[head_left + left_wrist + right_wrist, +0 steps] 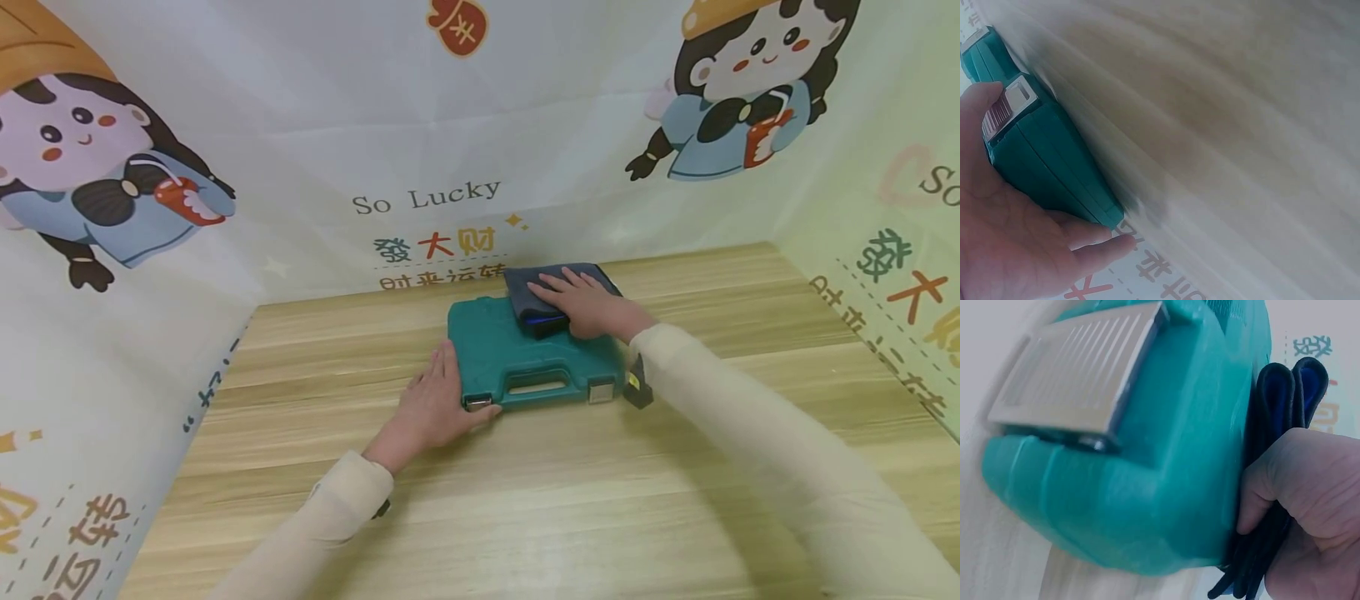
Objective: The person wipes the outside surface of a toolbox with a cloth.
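A teal hard plastic case (pixel 480 350) lies flat on the table, its handle and two metal latches facing me. My left hand (pixel 435 398) rests against the case's left side with fingers extended, and its thumb (pixel 988 94) lies by the left latch (pixel 1013 106). On the case's back right part sits a folded dark blue cloth-like item (pixel 528 292) with bright blue inside its folds. My right hand (pixel 588 304) presses down on it with spread fingers. From the right wrist, the folded layers (pixel 1275 394) show between that hand and the case.
Under the case is a wood-grain tabletop (pixel 315 375). White printed cloth walls (pixel 322 150) with cartoon figures and lettering rise at the back and both sides. The folded item is near the back wall. A small black device (pixel 637 390) sits beneath the right wrist.
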### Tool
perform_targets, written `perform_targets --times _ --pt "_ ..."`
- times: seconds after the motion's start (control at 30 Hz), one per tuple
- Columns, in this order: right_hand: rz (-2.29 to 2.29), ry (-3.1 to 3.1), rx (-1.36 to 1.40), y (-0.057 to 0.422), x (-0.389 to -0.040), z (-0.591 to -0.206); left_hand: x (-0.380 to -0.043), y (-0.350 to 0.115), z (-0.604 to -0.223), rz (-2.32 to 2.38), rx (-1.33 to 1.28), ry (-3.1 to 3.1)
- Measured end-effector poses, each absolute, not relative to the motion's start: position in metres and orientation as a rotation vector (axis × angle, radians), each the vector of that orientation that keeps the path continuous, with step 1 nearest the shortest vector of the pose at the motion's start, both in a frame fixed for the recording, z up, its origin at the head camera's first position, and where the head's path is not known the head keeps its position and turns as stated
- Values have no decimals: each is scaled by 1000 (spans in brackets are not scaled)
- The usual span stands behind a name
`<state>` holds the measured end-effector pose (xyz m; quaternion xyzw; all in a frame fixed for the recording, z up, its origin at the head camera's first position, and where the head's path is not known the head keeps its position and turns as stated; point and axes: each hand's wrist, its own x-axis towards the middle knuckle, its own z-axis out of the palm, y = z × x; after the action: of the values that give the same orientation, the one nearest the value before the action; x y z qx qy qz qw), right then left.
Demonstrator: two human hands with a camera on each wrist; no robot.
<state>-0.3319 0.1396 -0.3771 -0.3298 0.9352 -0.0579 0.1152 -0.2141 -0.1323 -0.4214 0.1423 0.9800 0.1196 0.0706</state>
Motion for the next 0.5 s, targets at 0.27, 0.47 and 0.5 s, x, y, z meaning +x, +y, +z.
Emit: perform_targets --times 0.27,0.47,0.5 --pt "-280 2757 -878 152 -327 -377 -214 -132 -422 378 430 2951" --pt "-287 2762 -788 152 -317 -377 -216 -132 -425 355 422 2956" --pt "-280 2758 -764 150 -315 -377 -216 -133 -425 353 423 2958"
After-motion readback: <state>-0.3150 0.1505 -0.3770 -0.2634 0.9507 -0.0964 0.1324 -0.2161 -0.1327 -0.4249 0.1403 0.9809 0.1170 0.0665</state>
